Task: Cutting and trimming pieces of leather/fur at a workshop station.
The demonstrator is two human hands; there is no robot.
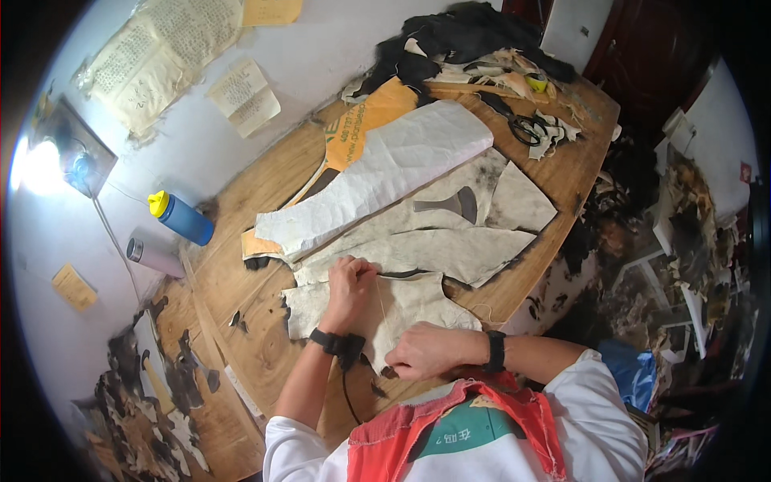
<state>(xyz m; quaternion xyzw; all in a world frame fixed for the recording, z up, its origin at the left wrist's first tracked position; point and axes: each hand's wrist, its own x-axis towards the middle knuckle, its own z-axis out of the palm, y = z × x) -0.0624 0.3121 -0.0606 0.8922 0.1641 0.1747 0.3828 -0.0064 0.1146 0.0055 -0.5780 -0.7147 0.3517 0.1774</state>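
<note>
Centrally, a pale, irregularly cut pelt piece with a matte skin side up (409,305) lies flat near the front edge of the round wooden worktable (265,337). The left hand (347,291) rests on its upper edge, fingers curled and pinched on a thin light thread (381,299) (whether a needle is held cannot be told). The thread runs down across the piece toward the right hand (422,351), which is closed in a loose fist on the piece's lower edge. The hands are apart, each wearing a black wrist strap.

Beyond the left hand lie larger pale pelt panels with dark fur fringes (450,241), overlapping one another. A creased white paper pattern (385,177) lies over them, partly covering an orange card sheet (365,120). Black-handled scissors (526,127) sit at the far side, beside a heap of black and tan fur scraps (466,44). A blue cylindrical bottle with a yellow cap (183,217) lies at the table's left edge.
</note>
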